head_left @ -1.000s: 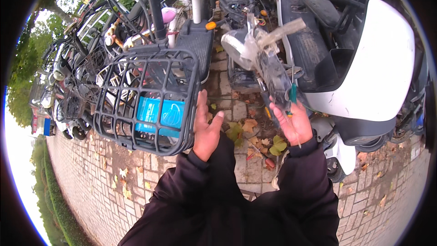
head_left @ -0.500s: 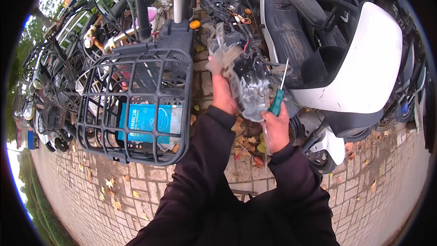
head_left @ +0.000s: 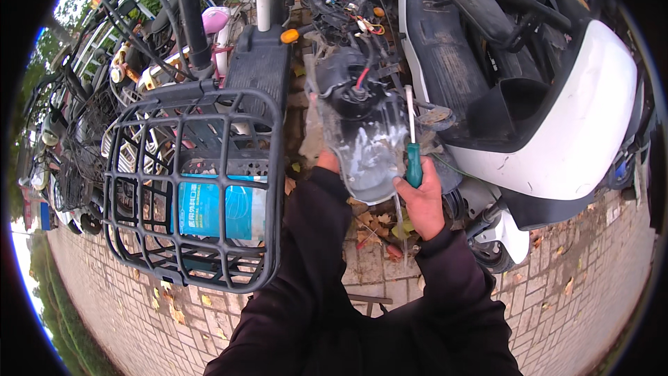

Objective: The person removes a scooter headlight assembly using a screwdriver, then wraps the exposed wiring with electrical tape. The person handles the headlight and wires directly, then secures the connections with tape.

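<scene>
One screwdriver (head_left: 415, 166), head view: the grip of the right hand (head_left: 425, 203) is closed around its green handle, shaft pointing away from the person. The right thumb lies at the lower right edge of a grey, white-smudged shell (head_left: 376, 160). Left hand (head_left: 328, 161): at the shell's lower left edge, largely hidden; whether this grip is clenched cannot be told. Shell: between the hands, in the gap between a black basket (head_left: 276, 167) at left and a white scooter (head_left: 557, 132) at right; a red wire (head_left: 362, 78) shows at its upper part. Basket: a blue pack (head_left: 200, 217) lies within. Below the shell: leaves (head_left: 377, 231) on paving (head_left: 369, 268).
</scene>
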`<state>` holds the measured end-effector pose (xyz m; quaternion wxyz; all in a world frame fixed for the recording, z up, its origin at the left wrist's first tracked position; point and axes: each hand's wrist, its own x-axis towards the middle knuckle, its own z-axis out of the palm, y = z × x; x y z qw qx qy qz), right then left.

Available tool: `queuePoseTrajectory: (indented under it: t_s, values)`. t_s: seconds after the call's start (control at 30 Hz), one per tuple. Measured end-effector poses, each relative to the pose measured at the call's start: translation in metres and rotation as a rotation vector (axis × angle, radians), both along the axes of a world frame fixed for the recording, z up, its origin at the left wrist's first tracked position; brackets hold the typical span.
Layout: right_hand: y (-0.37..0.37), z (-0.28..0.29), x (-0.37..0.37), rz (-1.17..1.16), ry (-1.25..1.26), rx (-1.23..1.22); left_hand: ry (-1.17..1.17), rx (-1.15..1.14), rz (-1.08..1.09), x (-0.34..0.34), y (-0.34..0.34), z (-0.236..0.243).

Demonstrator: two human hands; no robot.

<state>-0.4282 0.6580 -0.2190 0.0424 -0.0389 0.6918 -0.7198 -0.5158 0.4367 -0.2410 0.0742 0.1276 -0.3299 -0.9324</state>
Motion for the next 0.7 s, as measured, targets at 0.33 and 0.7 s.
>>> queuePoseTrajectory:
  t_s: [0.33,0.7]
  values:
    - [0.063,-0.018,-0.002,-0.393,0.162,0.43,0.087,-0.17,0.122,-0.023,-0.047,-0.01]
    - [0.038,-0.002,-0.052,-0.363,0.473,0.29,0.13,-0.23,0.186,-0.019,-0.044,-0.03]
